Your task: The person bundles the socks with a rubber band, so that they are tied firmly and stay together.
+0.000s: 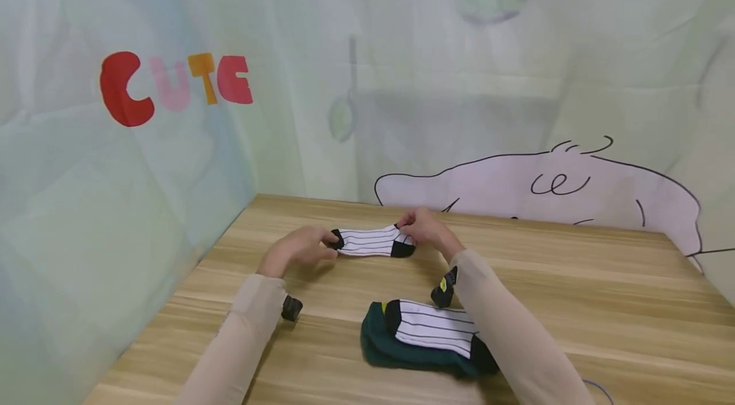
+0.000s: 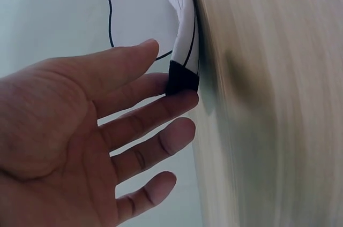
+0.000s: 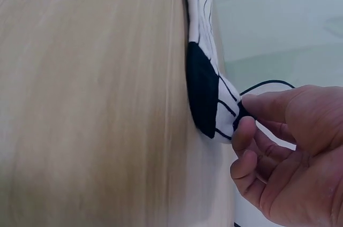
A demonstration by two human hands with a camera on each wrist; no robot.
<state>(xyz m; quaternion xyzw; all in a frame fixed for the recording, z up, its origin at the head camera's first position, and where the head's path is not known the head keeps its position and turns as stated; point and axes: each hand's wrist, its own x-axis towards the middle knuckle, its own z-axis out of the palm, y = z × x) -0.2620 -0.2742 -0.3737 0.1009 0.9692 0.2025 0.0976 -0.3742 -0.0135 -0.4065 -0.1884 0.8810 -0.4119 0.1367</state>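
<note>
A white sock with thin black stripes and black ends lies flat across the far part of the table. At its left end, my left hand has relaxed fingers touching the black edge; in the left wrist view the thumb stands apart from the sock. My right hand pinches the other end between thumb and forefinger, beside the black heel patch. Nearer to me, a second striped sock rests on a dark green cloth item, partly covered by the right forearm.
The wooden table meets a pale printed curtain at its back and left. Dark wrist devices sit on both sleeves. A thin blue cord shows at the lower right.
</note>
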